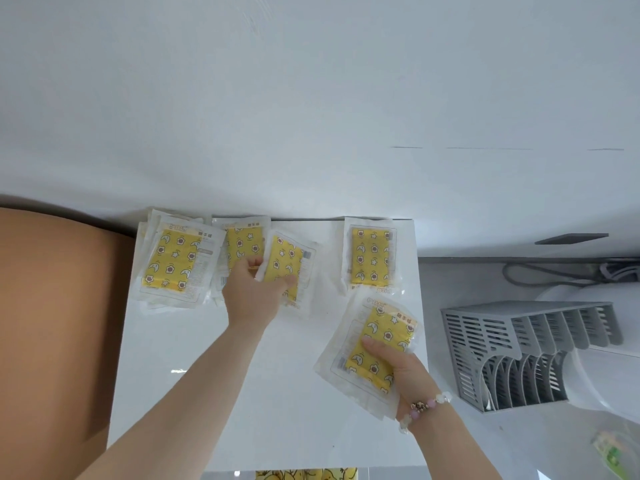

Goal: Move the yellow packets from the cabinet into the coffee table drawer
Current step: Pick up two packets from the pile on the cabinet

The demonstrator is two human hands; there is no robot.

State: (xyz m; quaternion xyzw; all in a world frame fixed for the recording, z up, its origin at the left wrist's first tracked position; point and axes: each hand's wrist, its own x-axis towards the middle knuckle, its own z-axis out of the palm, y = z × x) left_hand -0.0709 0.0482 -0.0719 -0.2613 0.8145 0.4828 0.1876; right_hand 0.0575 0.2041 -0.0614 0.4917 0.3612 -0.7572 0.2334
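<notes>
Several yellow star-and-moon packets in clear wrappers lie on a white cabinet top (242, 393). A small pile of packets (173, 259) sits at the back left, one packet (239, 242) lies behind my left hand, and another packet (372, 256) rests at the back right. My left hand (254, 289) pinches the lower edge of a tilted packet (289, 258). My right hand (405, 370), with a bead bracelet on the wrist, grips a packet (375, 344) lifted above the cabinet's right edge.
A white wall (311, 98) rises right behind the cabinet. A brown rounded surface (59, 323) borders the left side. A grey slatted rack (519, 351) and cables (554, 275) lie on the floor to the right. More yellow packaging (306, 474) shows at the bottom edge.
</notes>
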